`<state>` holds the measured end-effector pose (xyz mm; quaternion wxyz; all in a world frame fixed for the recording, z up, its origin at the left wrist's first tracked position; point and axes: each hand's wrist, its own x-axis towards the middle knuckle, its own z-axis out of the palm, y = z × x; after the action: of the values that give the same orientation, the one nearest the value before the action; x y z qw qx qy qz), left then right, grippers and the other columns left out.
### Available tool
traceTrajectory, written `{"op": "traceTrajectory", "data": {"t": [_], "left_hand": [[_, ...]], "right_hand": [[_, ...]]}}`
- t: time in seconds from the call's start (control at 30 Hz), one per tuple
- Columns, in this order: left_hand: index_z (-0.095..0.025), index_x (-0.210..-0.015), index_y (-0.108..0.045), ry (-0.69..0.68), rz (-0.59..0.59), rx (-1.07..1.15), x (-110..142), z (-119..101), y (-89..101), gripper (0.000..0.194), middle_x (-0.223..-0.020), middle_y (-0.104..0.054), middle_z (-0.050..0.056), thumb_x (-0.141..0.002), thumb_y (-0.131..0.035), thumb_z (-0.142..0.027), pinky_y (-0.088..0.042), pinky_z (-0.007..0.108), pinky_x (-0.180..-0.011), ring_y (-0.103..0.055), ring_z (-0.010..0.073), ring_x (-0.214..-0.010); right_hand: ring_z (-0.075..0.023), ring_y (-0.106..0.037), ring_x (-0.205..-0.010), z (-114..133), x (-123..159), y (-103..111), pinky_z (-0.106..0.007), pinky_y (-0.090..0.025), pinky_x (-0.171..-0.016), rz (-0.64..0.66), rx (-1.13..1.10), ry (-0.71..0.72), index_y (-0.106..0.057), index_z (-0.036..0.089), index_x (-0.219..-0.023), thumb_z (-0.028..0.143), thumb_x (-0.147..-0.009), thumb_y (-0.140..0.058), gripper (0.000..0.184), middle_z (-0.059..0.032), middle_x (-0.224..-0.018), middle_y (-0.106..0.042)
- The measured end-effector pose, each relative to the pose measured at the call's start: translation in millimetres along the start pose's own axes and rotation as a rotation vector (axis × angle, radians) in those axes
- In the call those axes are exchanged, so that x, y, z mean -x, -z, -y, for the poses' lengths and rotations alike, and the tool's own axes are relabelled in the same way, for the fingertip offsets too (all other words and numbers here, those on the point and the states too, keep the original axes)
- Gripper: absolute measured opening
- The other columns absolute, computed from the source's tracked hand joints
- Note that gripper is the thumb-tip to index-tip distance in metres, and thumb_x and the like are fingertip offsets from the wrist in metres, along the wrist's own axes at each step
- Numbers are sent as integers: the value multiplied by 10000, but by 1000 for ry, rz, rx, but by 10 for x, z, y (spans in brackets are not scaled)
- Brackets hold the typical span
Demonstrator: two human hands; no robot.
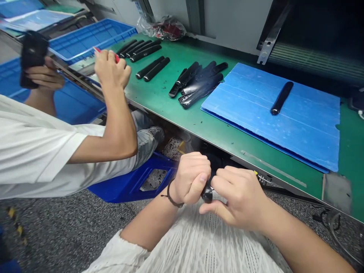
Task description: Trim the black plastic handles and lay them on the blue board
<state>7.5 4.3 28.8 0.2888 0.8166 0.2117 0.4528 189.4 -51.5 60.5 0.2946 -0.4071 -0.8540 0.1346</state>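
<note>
Green counter edge runs just ahead; below it, the left hand closes around a black rod, while the right hand pinches its end, steadying it between both.

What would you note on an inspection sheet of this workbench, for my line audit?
Surface: green bench mat, with a blue corrugated sheet on it.
Job's things: black elongated parts lie in groups on the mat, one on the sheet.
Clutter: plastic bag behind the bench.
Grippers: left hand and right hand both grip a small black part in front of the bench edge.
Cables: black cable on the floor, right.
Surroundings: blue crates, speckled grey floor, a co-worker's hand.
</note>
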Motion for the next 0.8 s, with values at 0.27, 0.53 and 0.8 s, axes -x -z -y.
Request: {"op": "traceTrajectory", "data": {"t": [0.27,0.53,0.8], "left_hand": [[-192,-657,-435,115,-121,24,28,-30,-58,411,-567,-453,4,-1049,-351,-282,-261,350,-617,-372,141,-538],[-191,-632,-384,514,-170,82,59,-185,-209,534,-578,-382,-10,-1111,-303,-413,-251,331,-575,-356,126,-548],[-185,-872,-545,802,52,842,76,-164,-264,545,-651,-535,-5,-1057,-340,-654,-393,270,-470,-498,133,-488]], "right_hand": [[-164,-273,-659,-14,5,-29,-353,-159,-622,-194,298,111,-531,209,-704,566,-1057,-475,505,3,-659,-444],[-170,-285,-658,-80,34,-118,-360,-145,-623,-370,504,112,-584,198,-743,534,-1096,-376,530,-5,-615,-436],[-140,-338,-613,-243,22,-18,-320,-239,-593,-373,168,13,-582,201,-768,289,-1066,-508,320,13,-623,-467]]}}
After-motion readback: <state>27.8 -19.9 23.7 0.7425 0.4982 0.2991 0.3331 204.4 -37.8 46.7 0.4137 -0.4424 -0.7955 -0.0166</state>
